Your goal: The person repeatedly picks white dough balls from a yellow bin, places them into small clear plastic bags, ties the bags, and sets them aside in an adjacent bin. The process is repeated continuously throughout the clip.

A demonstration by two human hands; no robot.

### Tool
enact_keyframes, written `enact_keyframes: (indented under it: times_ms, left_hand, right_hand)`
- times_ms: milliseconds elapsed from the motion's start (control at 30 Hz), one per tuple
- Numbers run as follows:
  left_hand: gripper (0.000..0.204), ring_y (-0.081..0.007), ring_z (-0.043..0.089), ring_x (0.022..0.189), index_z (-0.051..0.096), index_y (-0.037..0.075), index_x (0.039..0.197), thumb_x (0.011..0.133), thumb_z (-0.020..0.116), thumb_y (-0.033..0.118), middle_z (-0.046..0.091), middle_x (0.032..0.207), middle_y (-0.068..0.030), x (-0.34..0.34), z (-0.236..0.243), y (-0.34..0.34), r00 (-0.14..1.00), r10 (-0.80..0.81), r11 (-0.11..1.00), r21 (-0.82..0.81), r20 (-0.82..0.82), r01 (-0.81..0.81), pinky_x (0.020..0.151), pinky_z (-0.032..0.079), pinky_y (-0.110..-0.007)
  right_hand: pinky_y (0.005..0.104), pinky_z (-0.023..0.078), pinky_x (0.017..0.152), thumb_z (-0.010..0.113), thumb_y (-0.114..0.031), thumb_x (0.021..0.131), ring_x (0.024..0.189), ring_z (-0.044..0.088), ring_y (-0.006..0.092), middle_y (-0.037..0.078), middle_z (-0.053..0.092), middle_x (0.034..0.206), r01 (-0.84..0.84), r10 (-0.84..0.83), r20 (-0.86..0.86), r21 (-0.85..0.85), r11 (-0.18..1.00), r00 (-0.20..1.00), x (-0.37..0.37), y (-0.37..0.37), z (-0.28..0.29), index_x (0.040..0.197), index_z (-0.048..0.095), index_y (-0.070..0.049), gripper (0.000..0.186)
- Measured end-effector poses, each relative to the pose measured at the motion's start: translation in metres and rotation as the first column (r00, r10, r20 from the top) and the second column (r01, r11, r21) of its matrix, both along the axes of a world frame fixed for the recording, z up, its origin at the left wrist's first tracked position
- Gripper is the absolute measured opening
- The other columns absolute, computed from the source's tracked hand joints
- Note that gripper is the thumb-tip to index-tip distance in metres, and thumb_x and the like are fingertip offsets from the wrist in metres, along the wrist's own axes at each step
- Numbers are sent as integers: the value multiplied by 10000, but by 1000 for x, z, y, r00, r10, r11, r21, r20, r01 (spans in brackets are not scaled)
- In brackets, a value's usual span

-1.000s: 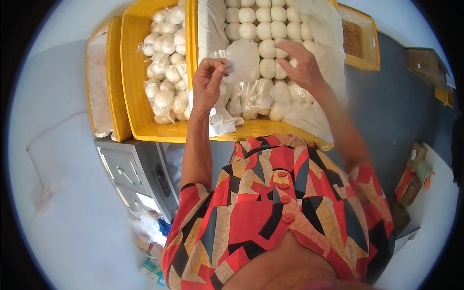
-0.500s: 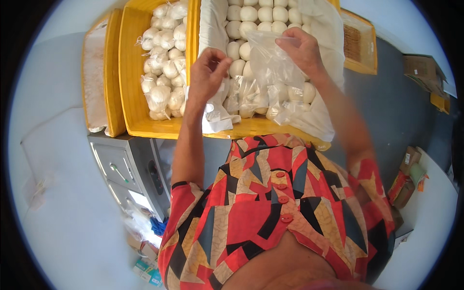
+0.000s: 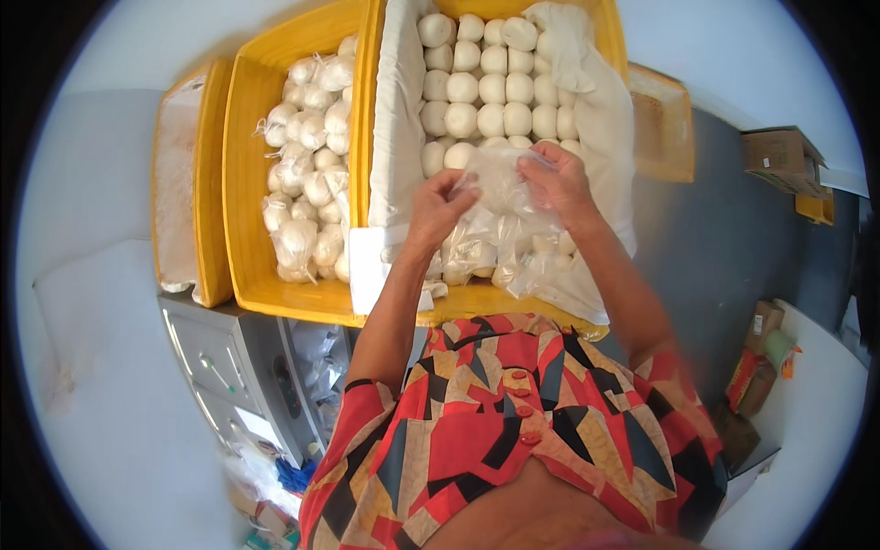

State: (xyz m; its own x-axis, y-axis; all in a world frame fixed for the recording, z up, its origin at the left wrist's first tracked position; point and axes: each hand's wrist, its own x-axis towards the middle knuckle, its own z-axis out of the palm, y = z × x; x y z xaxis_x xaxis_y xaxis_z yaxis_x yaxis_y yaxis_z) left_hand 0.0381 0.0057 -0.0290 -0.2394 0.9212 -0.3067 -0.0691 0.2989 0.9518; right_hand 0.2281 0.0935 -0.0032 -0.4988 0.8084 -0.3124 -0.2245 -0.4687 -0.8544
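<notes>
A clear plastic bag (image 3: 498,174) is stretched between my two hands, above a yellow crate (image 3: 495,301) lined with white cloth (image 3: 607,137). With fingers pinched, my left hand (image 3: 442,211) grips the bag's left edge. My right hand (image 3: 559,185) is closed on its right edge, thumb and fingertips together. Rows of round white steamed buns (image 3: 490,89) fill the crate beyond my hands. Nearer to me, more clear plastic bags (image 3: 500,249) lie over the buns and partly hide them.
To the left, another yellow crate (image 3: 247,197) holds bagged buns (image 3: 302,165). A further crate (image 3: 213,183) stands on edge beside it. Below them is a grey metal cabinet (image 3: 215,353). At right are an orange-yellow crate (image 3: 662,128) and a cardboard box (image 3: 779,156).
My left hand has moved right and taken hold of the bag, which my right hand alone held before. The hands are closer together, and the view has shifted so more buns show.
</notes>
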Motion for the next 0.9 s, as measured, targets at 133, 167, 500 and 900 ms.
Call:
enact_keyframes:
  times_ms: [133, 167, 500, 900]
  left_hand:
    - [110, -59, 536, 706, 647, 1, 951, 842, 648, 21, 611, 817, 11, -23, -20, -7, 968, 228, 972, 31, 105, -232, 636, 434, -199]
    - [97, -59, 531, 691, 644, -1, 943, 848, 641, 19, 605, 802, 12, -25, -22, -8, 962, 248, 967, 23, 111, -252, 626, 433, -200]
    - [47, -79, 520, 660, 631, 7, 917, 884, 620, 39, 584, 766, 1, 0, -3, -22, 990, 125, 988, 79, 71, -130, 620, 441, -221]
    - [877, -361, 315, 1302, 369, 12, 1366, 680, 808, 339, 217, 1446, -276, 104, -29, 36, 903, 82, 997, 50, -421, -67, 996, 349, -445]
  right_hand:
    - [228, 453, 560, 688, -139, 804, 674, 593, 106, 61, 644, 835, 14, -72, 262, 217, 976, 962, 27, 58, -20, 1006, 629, -26, 239]
    - [251, 482, 591, 710, -161, 788, 711, 623, 139, 92, 657, 880, -40, -58, 359, 262, 964, 932, 38, 78, -25, 1042, 627, -33, 296]
    - [432, 514, 829, 739, -396, 733, 1014, 600, 373, 223, 382, 1390, -776, -360, 932, 261, 574, 48, 66, 181, -64, 1121, 584, -99, 513]
    - [345, 510, 663, 676, -258, 786, 755, 646, 236, 129, 662, 754, -282, -134, 726, 421, 862, 675, 49, 103, -24, 897, 672, -49, 237]
